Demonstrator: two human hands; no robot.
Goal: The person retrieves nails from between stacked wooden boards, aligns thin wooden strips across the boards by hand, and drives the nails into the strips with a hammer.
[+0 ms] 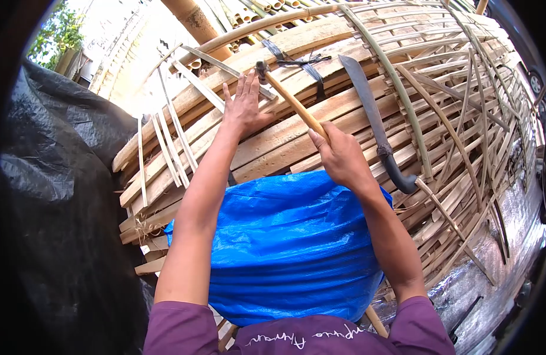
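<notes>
My right hand [344,155] is closed around the wooden handle of a hammer [298,106]. The dark hammer head points away from me, close beside the fingers of my left hand [244,107]. That left hand lies with its fingers stretched out over a thin split strip [217,64] on the stacked wooden slats [261,155]. Whether its fingertips press a nail cannot be made out. To the right of my right hand, a machete [371,112] with a dark curved handle rests across the slats.
A blue tarp [285,242] covers my lap. Black plastic sheeting [60,154] hangs on the left. Black strapping [308,66] is tied around the slats. Woven bamboo strips [456,118] spread over the right side, beside silvery sheeting [480,307]. Bamboo poles [258,9] lie at the back.
</notes>
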